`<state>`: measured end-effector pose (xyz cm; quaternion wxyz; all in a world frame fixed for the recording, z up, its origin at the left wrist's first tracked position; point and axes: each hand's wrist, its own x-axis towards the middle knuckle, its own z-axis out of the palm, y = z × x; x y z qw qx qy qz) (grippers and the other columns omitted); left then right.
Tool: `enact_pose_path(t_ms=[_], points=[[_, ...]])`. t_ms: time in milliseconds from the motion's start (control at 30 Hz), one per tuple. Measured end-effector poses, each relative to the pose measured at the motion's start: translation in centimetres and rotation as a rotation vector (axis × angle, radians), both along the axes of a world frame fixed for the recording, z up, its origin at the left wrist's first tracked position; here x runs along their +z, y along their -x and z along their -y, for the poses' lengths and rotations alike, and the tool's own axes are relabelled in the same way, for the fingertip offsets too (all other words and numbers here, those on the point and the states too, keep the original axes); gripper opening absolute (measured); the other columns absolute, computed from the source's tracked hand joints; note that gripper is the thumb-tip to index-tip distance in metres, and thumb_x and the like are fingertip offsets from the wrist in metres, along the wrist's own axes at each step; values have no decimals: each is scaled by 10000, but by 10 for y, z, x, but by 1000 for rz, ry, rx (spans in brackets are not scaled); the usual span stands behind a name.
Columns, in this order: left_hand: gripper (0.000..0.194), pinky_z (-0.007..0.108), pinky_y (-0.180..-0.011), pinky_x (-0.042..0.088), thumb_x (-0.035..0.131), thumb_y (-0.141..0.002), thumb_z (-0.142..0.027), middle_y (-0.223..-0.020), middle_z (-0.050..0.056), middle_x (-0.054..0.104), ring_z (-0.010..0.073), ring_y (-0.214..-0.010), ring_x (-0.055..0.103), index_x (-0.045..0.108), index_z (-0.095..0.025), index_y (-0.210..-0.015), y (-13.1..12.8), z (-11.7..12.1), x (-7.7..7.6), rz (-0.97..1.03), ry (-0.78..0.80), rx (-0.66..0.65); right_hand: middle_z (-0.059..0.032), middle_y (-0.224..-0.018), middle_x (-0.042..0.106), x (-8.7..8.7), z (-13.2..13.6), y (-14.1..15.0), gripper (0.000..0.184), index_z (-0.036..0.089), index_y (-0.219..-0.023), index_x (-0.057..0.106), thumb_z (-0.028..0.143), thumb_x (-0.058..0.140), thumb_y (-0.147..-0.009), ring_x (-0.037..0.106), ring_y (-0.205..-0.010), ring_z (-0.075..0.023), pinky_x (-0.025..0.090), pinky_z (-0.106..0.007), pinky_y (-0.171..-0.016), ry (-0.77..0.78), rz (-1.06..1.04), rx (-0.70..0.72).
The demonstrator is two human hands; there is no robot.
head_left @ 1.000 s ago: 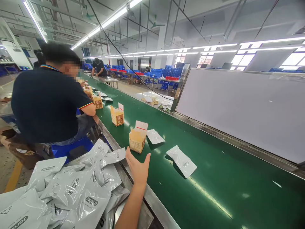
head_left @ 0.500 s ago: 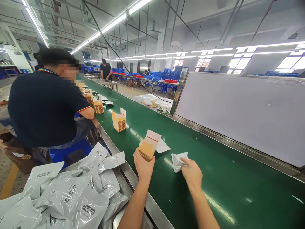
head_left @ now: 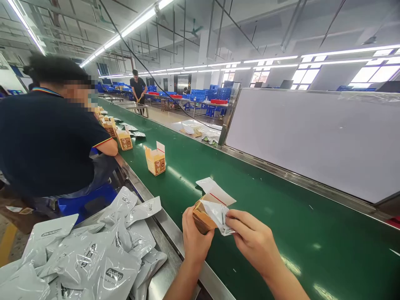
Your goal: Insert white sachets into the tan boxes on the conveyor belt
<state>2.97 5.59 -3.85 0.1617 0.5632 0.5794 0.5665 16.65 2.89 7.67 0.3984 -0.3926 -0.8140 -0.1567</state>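
My left hand (head_left: 197, 235) grips a small tan cardboard box (head_left: 202, 216), tilted toward me. My right hand (head_left: 254, 238) pinches a white foil pouch (head_left: 218, 215), whose end lies against the box's open top. The box's white flap with a red line (head_left: 218, 195) stands up behind the pouch. Part of the box's mouth is hidden by the pouch and my fingers. A white corner (head_left: 205, 184), possibly another pouch, shows on the belt just beyond the flap.
A green conveyor belt (head_left: 281, 216) with a steel edge runs ahead, carrying more open boxes (head_left: 155, 160). Silver pouches lie heaped (head_left: 90, 260) left of the belt. A seated co-worker (head_left: 50, 141) works beside it, and another person (head_left: 138, 86) stands far off.
My right hand has carried the pouch from the belt to the box. My left hand has lifted the box further and tilted it, and the two hands are now close together.
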Motion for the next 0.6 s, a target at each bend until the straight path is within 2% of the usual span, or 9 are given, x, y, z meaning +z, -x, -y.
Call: enact_pose_path(t_ms=[133,233,267,333,400,467,533,600], points=[[677,484,-940,483,657,-614,-129,-1183,125,525,288,-1141,520,390,-192,-1233,-1,3,-3,-42,-58,-34,6,-748,671,12,-3,-14,320,208,-637,561,-40,361,-673,611,-662,-120,470,-218,-595,205,241,9],[670,503,-1002,441,616,-636,-98,-1227,113,517,276,-1186,504,396,-227,-1255,1,6,-4,-175,-185,-218,23,-637,625,21,-5,-13,272,207,-600,543,-33,421,-639,586,-596,-129,424,-223,-543,455,429,-3],[672,520,-1030,413,605,-644,-90,-1248,109,510,274,-1207,492,394,-239,-1263,2,7,-4,-225,-227,-279,20,-651,636,24,-5,-12,254,206,-622,564,-22,457,-646,596,-613,-137,436,-231,-562,531,467,3],[689,540,-1051,388,595,-652,-82,-1273,108,499,271,-1228,478,378,-251,-1283,4,8,-2,-274,-262,-349,-11,-821,687,31,-4,-9,229,205,-783,633,29,567,-653,638,-765,-177,491,-270,-682,657,471,53],[716,510,-1019,437,606,-637,-84,-1262,114,505,265,-1206,495,360,-238,-1292,4,8,0,-227,-229,-345,-41,-1050,668,37,-1,-9,421,215,-1029,620,112,695,-628,613,-988,-215,496,-321,-858,740,403,136],[725,477,-974,486,632,-620,-103,-1231,115,524,265,-1170,521,363,-220,-1283,3,8,2,-161,-173,-310,-52,-1218,596,36,4,-11,588,234,-1156,565,218,779,-608,535,-1147,-230,470,-341,-954,723,320,170],[744,461,-944,512,665,-614,-131,-1209,117,536,267,-1136,547,354,-207,-1285,0,9,1,-109,-113,-255,-69,-1254,573,27,9,-14,479,230,-1130,583,288,753,-686,500,-1194,-248,476,-370,-958,558,261,96],[775,466,-938,519,694,-621,-169,-1210,123,537,271,-1119,560,328,-208,-1303,-3,11,-2,-96,-78,-223,-111,-1202,606,13,13,-15,349,192,-1093,611,317,675,-773,533,-1151,-289,505,-417,-902,365,228,-19]])
